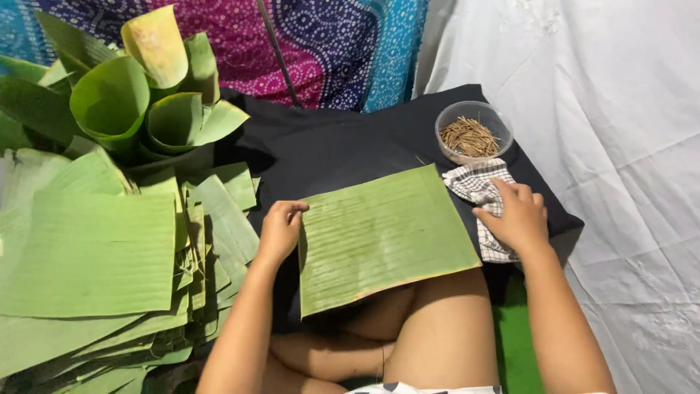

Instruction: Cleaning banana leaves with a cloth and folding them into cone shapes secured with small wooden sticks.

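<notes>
A square-cut green banana leaf (383, 237) lies flat on a black cloth (343, 146) and partly over my knee. My left hand (281, 230) curls its fingers on the leaf's left edge. My right hand (516, 217) rests palm down on a checked white and grey cloth (477, 184) just right of the leaf.
A tall stack of cut banana leaves (91, 255) fills the left side. Behind it stand several leaves rolled into cones (135, 95). A clear round bowl of thin brown sticks (472, 133) sits at the back right. White sheet (620, 146) covers the right.
</notes>
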